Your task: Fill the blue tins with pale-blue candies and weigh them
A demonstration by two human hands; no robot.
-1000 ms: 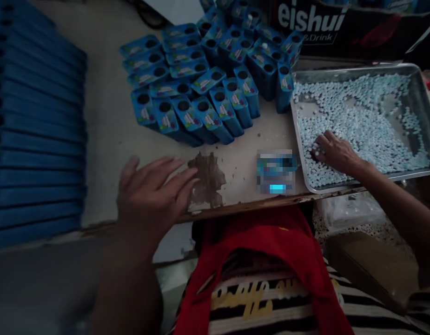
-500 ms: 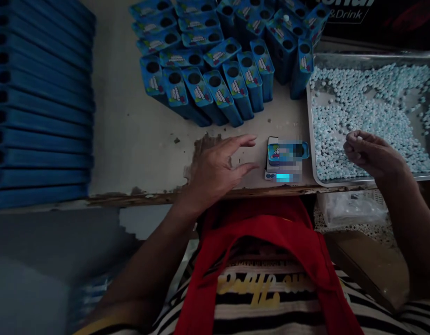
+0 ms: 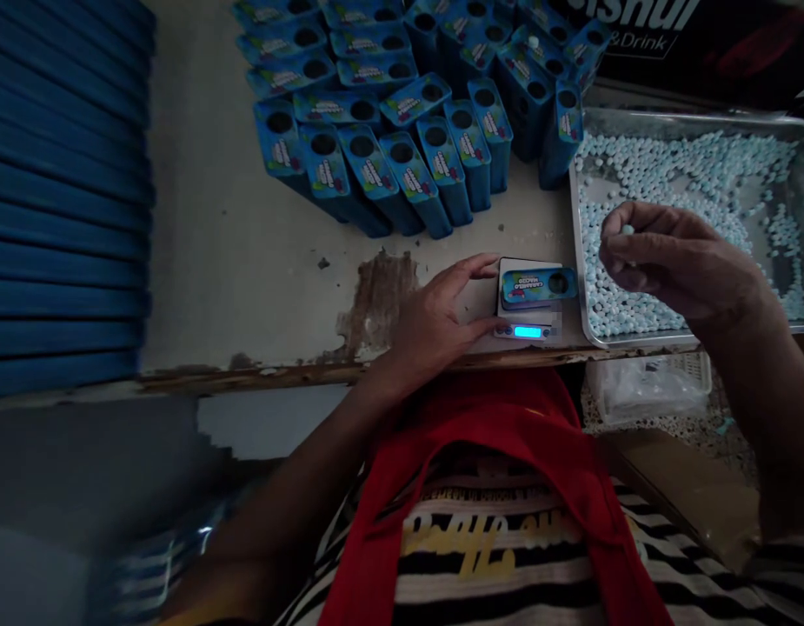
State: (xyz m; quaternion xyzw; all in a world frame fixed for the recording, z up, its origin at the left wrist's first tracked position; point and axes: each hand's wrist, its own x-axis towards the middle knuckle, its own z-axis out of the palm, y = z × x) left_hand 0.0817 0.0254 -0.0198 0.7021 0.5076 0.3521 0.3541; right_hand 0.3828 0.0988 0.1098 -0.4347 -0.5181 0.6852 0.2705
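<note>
A small digital scale point(image 3: 528, 331) with a lit blue display lies near the table's front edge. On it stands a blue candy container point(image 3: 532, 284) with a dark round hole in its labelled top. At the scale's left side is my left hand point(image 3: 441, 317), thumb and fingers apart, the fingertips at or close to its edge. Over the metal tray point(image 3: 577, 252), my right hand point(image 3: 681, 261) is closed, pinching pale candies point(image 3: 628, 230) between thumb and fingers; how many it holds is hidden. Many more pale blue and white candies point(image 3: 688, 187) cover the tray's bottom.
Several blue containers point(image 3: 408, 178) stand in rows at the back, holes upward. A stack of blue containers point(image 3: 63, 252) fills the left side. Behind the tray is a black printed box point(image 3: 734, 61). Below the table edge lies a clear plastic bag point(image 3: 642, 387).
My left hand has moved right, up to the scale. My right hand has lifted and shifted left above the candies. The view has turned slightly.
</note>
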